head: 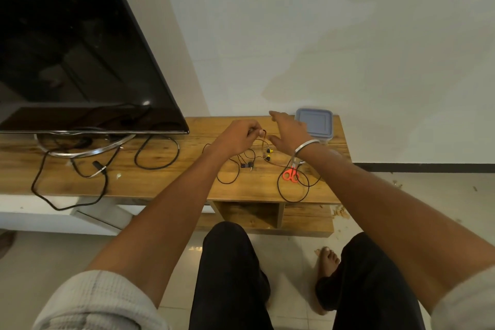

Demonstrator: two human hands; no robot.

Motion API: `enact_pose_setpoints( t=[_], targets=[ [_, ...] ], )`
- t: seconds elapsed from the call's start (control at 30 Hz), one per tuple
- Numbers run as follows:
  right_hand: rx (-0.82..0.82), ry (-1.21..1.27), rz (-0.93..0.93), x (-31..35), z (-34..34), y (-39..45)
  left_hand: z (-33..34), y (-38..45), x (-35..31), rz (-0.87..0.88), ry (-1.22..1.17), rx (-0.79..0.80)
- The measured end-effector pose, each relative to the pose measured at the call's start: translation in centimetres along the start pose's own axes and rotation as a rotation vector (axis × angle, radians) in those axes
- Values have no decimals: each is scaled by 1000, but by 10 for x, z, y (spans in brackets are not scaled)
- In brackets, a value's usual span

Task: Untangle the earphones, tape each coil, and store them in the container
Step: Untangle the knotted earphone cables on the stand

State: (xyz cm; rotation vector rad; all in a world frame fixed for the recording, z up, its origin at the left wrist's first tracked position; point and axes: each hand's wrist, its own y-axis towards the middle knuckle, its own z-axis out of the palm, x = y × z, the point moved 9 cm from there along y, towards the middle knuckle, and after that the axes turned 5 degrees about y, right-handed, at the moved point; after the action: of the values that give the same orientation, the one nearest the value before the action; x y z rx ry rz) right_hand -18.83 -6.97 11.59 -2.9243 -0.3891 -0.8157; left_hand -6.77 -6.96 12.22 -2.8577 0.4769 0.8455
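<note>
Head view: tangled black earphone wires (pixel 249 166) lie on the wooden table (pixel 166 177), below both hands. Left hand (pixel 238 136) pinches a wire end, raised. Right hand (pixel 290 131) hovers with fingers spread, near the lidded grey-blue plastic container (pixel 314 123).

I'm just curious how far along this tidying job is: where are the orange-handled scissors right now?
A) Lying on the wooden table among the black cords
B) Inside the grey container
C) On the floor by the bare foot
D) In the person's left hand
A: the scissors lie flat on the wooden table, below the right hand, with black cords looping around them.
</note>
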Motion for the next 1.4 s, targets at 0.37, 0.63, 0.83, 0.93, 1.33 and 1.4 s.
enact_pose_setpoints(
  t=[0.37,0.63,0.83,0.93,1.33,1.4],
  targets=[
    [-46,-177,-108,12,-12,4,-4,-7,3,2,10,-6],
    [-50,-114,133,-33,-13,6,-2,-13,10,-36,9,18],
    [89,-148,-80,11,10,2,3,-8,-5,-21,5,21],
    [62,-253,-128,24,13,2,2,-8,-9,-27,-11,3],
    [-31,-281,-70,0,-5,2,-3,-20,11,-39,-15,23],
    [-40,-282,-58,-7,-7,1,-2,-21,12,-31,-14,27]
  ],
)
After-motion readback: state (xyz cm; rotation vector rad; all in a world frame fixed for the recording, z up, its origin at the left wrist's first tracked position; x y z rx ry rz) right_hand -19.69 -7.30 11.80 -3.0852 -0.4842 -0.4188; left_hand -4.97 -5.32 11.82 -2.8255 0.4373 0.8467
